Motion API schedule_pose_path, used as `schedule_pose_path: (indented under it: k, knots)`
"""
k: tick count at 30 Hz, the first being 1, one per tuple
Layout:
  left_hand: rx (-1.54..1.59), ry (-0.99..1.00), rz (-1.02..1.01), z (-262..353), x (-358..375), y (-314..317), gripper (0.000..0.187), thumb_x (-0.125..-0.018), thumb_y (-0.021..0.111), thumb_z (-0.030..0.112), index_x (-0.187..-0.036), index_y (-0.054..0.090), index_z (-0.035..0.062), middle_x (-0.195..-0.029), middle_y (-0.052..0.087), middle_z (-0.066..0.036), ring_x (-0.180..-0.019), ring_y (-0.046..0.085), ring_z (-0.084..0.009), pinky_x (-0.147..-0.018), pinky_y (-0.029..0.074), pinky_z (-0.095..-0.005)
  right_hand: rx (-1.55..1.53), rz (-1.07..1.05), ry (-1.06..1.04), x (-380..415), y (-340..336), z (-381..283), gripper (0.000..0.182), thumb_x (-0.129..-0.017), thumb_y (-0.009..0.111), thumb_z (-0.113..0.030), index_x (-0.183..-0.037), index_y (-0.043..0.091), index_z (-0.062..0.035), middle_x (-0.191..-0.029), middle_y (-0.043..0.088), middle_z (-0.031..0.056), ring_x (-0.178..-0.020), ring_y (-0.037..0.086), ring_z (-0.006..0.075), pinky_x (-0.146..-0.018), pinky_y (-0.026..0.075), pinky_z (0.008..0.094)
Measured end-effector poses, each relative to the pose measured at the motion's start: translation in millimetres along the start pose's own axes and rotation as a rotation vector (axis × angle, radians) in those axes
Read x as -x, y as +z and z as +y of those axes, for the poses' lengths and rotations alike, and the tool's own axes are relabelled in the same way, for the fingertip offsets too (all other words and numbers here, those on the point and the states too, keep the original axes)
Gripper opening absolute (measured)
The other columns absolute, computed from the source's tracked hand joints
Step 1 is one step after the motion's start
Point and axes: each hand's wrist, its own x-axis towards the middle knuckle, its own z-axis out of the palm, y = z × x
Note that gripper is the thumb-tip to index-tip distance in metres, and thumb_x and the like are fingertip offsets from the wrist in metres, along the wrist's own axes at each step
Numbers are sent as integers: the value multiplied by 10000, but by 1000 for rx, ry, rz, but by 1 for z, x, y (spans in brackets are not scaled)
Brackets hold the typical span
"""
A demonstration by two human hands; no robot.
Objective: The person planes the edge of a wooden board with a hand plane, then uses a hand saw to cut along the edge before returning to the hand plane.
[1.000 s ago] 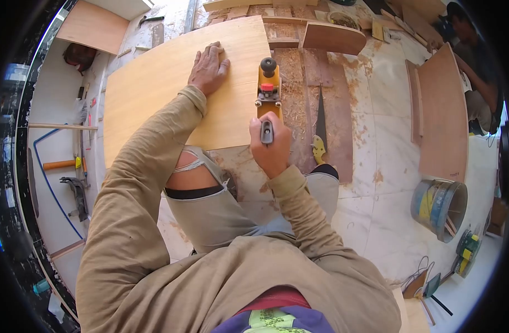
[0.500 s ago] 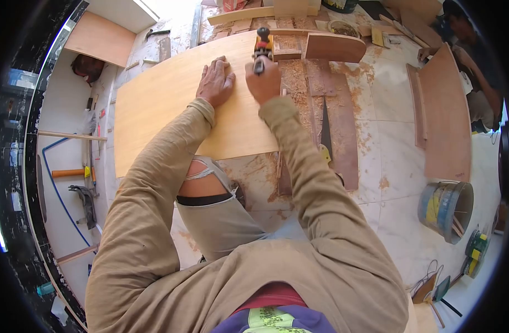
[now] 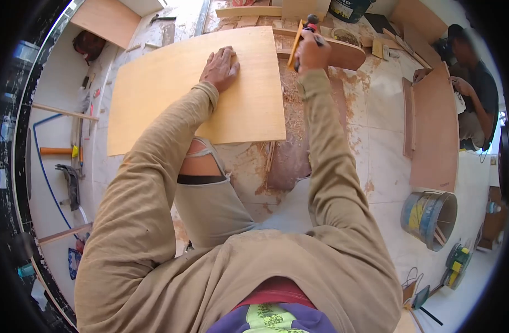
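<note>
A pale rectangular wooden panel [image 3: 160,94] lies in front of me, its near edge by my bent knee. My left hand [image 3: 221,69] rests on the panel's upper part with the fingers stretched out. Past the panel's right edge, my right hand [image 3: 314,54] grips a hand plane [image 3: 295,47] by its rear handle. The plane is tipped so that its long yellowish side shows, with the black front knob pointing away from me. It is held over a shavings-strewn brown board [image 3: 290,164] and beside a curved-end wooden piece [image 3: 346,55].
At the right, another person [image 3: 479,83] sits behind a reddish board [image 3: 434,133]. A bucket [image 3: 426,219] with wood offcuts stands nearer me. On the left lie an orange-handled hammer [image 3: 57,151] and other tools. A dark paint bucket [image 3: 349,8] stands at the back.
My right hand has swung right with the hand plane, away from the panel's edge, and tipped it. My left hand stays on the panel. The view has shifted slightly.
</note>
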Motion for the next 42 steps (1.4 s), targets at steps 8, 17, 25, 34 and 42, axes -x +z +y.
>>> schedule_pose_path:
  k: [8, 17, 25, 34, 42]
  knots:
    - [-116, 81, -14, 3, 4, -5, 399, -944, 452, 261, -1257, 531, 27, -1295, 526, -242, -1199, 506, -392, -1026, 387, -503, 322, -185, -101, 281, -100, -47, 221, -914, 652, -108, -743, 534, -36, -580, 493, -19, -519, 453, 37, -459, 350, 250]
    - [-56, 183, 177, 6, 2, -1, 234, -916, 481, 208, -1023, 544, 10, -1065, 572, -213, -1015, 538, -404, -884, 419, -510, 528, -203, -126, 347, -89, -29, 212, -896, 652, -102, -740, 524, -37, -556, 470, 105, -462, 457, 170, -469, 389, 321]
    - [-26, 22, 2, -4, -4, -1, 403, -957, 512, 297, -1245, 517, 15, -1399, 500, -184, -1268, 472, -387, -1094, 353, -441, 538, -123, -361, 144, 1, 37, 220, -817, 642, -151, -678, 558, -4, -569, 570, 149, -502, 564, 250, -515, 443, 391]
    - [-22, 39, 13, -7, -2, 5, 383, -956, 509, 269, -1230, 493, 3, -1382, 501, -198, -1309, 452, -368, -1144, 282, -480, 478, -155, -307, 173, -19, 23, 207, -840, 651, -116, -699, 525, -32, -542, 496, 87, -488, 472, 154, -482, 393, 345]
    - [6, 7, -25, -2, -3, 0, 370, -960, 505, 267, -1231, 476, 15, -1418, 476, -203, -1352, 422, -364, -1173, 235, -524, 542, -157, -294, 140, 10, 38, 232, -814, 653, -154, -670, 529, -21, -566, 542, 142, -507, 534, 220, -509, 429, 366]
